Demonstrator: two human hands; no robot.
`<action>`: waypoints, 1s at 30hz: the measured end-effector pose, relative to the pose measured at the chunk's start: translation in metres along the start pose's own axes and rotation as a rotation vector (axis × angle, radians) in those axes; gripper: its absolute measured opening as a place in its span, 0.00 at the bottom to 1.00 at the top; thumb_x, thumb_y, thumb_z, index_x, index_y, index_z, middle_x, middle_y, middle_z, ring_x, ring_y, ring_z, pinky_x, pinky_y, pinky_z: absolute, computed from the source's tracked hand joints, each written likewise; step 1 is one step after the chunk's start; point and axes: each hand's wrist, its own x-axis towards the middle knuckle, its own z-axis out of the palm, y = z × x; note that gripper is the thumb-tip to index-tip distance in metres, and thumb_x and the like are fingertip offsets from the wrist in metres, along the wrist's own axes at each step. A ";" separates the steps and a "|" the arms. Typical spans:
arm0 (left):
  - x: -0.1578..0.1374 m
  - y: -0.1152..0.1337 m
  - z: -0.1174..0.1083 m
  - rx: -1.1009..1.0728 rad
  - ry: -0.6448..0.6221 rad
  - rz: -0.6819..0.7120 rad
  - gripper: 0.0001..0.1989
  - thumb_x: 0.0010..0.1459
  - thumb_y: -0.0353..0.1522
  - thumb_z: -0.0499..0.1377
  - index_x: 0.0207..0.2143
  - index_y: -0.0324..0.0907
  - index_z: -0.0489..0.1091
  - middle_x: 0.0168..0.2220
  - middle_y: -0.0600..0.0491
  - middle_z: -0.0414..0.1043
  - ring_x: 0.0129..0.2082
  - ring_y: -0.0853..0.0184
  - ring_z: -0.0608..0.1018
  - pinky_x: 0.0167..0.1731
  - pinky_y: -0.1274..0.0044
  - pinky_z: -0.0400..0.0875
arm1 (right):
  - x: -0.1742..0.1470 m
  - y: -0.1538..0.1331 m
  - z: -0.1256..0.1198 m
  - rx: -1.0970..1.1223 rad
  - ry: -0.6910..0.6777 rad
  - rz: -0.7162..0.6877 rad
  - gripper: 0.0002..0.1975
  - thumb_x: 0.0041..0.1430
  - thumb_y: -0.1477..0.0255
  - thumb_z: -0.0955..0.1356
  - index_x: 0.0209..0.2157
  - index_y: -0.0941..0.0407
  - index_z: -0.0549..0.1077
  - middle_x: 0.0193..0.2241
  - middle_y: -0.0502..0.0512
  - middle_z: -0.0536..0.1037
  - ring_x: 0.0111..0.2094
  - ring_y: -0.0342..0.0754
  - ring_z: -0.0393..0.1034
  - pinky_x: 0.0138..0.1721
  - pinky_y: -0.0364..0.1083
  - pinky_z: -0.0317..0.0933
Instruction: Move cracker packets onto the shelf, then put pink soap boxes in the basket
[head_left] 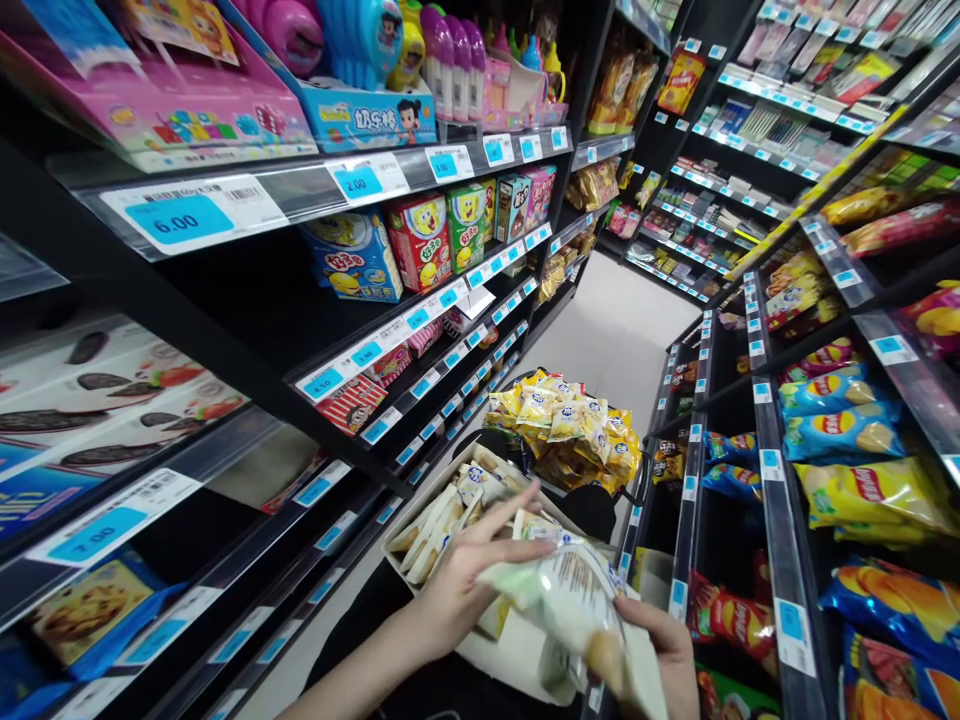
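Note:
My right hand [670,650] grips the right side of a pale green and white snack bag [574,590], thumb on its front and the other fingers mostly hidden. My left hand [472,575] has its fingers stretched out over the bag's upper left side, touching it; its thumb is hidden. Below both hands is an open cardboard box [517,655]. Pale snack packets [457,505] stand packed in its far left part. Beyond the box lies a heap of yellow snack bags [570,425].
Dark shelves with price labels [196,220] rise close on the left, holding boxed sweets [420,245]. On the right, shelves carry crisp bags [870,495]. Between them a light floor [611,310] runs to a far rack [780,130].

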 end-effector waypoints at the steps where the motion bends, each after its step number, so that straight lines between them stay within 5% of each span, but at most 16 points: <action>1: 0.001 0.000 -0.002 0.085 0.030 0.020 0.16 0.64 0.40 0.54 0.36 0.45 0.81 0.64 0.44 0.61 0.61 0.51 0.65 0.57 0.64 0.62 | 0.000 -0.002 0.001 -0.038 0.037 0.046 0.19 0.45 0.53 0.74 0.30 0.55 0.82 0.11 0.50 0.71 0.10 0.44 0.61 0.13 0.43 0.58; 4: 0.003 0.000 -0.004 0.249 0.052 0.081 0.20 0.63 0.42 0.54 0.26 0.43 0.78 0.43 0.43 0.76 0.49 0.55 0.71 0.49 0.68 0.65 | 0.001 -0.012 -0.001 -0.258 0.198 0.015 0.20 0.46 0.53 0.73 0.28 0.57 0.82 0.13 0.50 0.72 0.14 0.43 0.62 0.16 0.42 0.59; 7: -0.001 -0.003 -0.002 0.184 -0.010 0.010 0.25 0.63 0.47 0.51 0.25 0.40 0.76 0.28 0.49 0.72 0.31 0.63 0.71 0.34 0.73 0.65 | 0.002 -0.021 -0.007 -0.424 0.217 -0.148 0.18 0.49 0.55 0.72 0.22 0.57 0.80 0.20 0.54 0.77 0.23 0.48 0.69 0.24 0.43 0.64; 10: -0.007 -0.005 0.003 0.105 -0.060 -0.152 0.31 0.61 0.53 0.49 0.20 0.38 0.72 0.25 0.52 0.67 0.26 0.67 0.69 0.29 0.76 0.61 | 0.002 -0.026 -0.011 -0.426 0.122 -0.194 0.17 0.50 0.57 0.72 0.19 0.55 0.78 0.24 0.56 0.78 0.27 0.49 0.71 0.29 0.43 0.66; 15: -0.009 0.001 0.010 0.141 -0.180 -0.280 0.29 0.58 0.53 0.55 0.17 0.39 0.65 0.22 0.56 0.63 0.27 0.68 0.68 0.29 0.77 0.57 | 0.001 -0.011 -0.018 -0.146 0.030 0.125 0.20 0.42 0.54 0.75 0.31 0.55 0.82 0.27 0.56 0.82 0.29 0.53 0.76 0.32 0.45 0.70; 23: -0.002 0.000 0.024 0.157 -0.040 -0.290 0.20 0.57 0.41 0.58 0.17 0.40 0.61 0.24 0.55 0.64 0.27 0.68 0.67 0.30 0.76 0.57 | 0.003 0.007 -0.036 -0.298 0.024 0.108 0.20 0.45 0.53 0.73 0.28 0.58 0.81 0.21 0.55 0.80 0.24 0.51 0.74 0.28 0.43 0.70; 27: 0.004 -0.002 0.024 -0.045 0.016 -0.376 0.18 0.51 0.44 0.62 0.20 0.39 0.70 0.27 0.52 0.70 0.30 0.65 0.70 0.31 0.76 0.60 | 0.007 -0.002 -0.026 -0.153 0.005 0.154 0.20 0.42 0.55 0.75 0.31 0.56 0.80 0.28 0.57 0.83 0.31 0.54 0.77 0.33 0.46 0.72; 30: 0.007 -0.004 0.024 -0.115 0.098 -0.492 0.19 0.47 0.45 0.64 0.20 0.38 0.70 0.21 0.55 0.65 0.25 0.68 0.66 0.27 0.77 0.57 | 0.009 -0.006 -0.017 -0.039 0.012 0.235 0.20 0.40 0.57 0.77 0.32 0.57 0.80 0.30 0.58 0.83 0.32 0.55 0.78 0.34 0.48 0.72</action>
